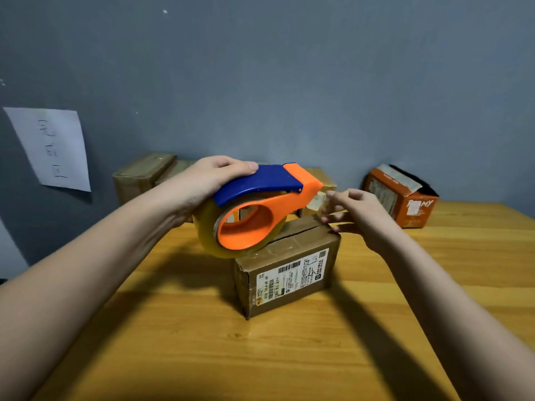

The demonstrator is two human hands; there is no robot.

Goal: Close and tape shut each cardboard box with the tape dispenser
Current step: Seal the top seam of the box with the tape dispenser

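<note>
closed brown box [285, 273] under tape dispenser [260, 204] gripped by left hand [208, 180]; right hand [356, 209] pinches tape end [318, 201].

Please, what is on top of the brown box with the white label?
On the brown box rests the tape dispenser, held by the left hand. The right hand pinches the tape end at its far edge. The roll hides part of the lid.

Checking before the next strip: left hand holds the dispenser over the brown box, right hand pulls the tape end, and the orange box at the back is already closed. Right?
Not quite. In the head view the orange box is open, flaps up. The rest holds: left hand holds the dispenser over the brown box; right hand pinches the tape end.
</note>
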